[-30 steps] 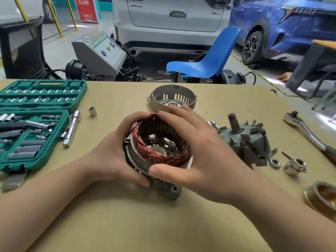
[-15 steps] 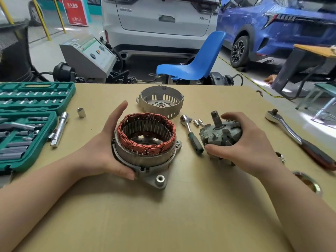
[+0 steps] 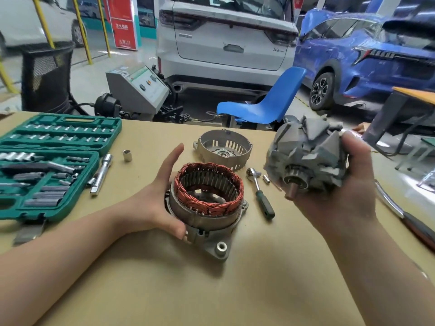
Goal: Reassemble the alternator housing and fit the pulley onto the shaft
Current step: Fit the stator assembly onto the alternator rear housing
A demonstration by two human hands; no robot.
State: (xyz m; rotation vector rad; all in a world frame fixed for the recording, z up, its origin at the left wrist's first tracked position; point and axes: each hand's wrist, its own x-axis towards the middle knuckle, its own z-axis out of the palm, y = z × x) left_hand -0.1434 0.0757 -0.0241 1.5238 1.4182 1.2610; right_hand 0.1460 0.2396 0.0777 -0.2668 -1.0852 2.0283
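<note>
A grey housing half (image 3: 211, 241) with a ring of copper stator windings (image 3: 209, 184) sits on the tan table. My left hand (image 3: 160, 201) cups its left side, thumb against the front rim and fingers straight. My right hand (image 3: 348, 189) grips the grey claw-pole rotor (image 3: 308, 156) in the air at the right, its shaft end tilted down toward me. The other housing half (image 3: 223, 149), a slotted grey cup, lies open side up behind the stator.
An open green socket set (image 3: 47, 165) fills the left of the table, with an extension bar (image 3: 101, 175) and a loose socket (image 3: 127, 155) beside it. A green-handled ratchet (image 3: 260, 192) lies between stator and rotor. A long ratchet (image 3: 404, 215) lies at the right edge.
My right hand left the stator, took the rotor from the table and has lifted it into the air, tipped over. My left hand stays at the stator housing.
</note>
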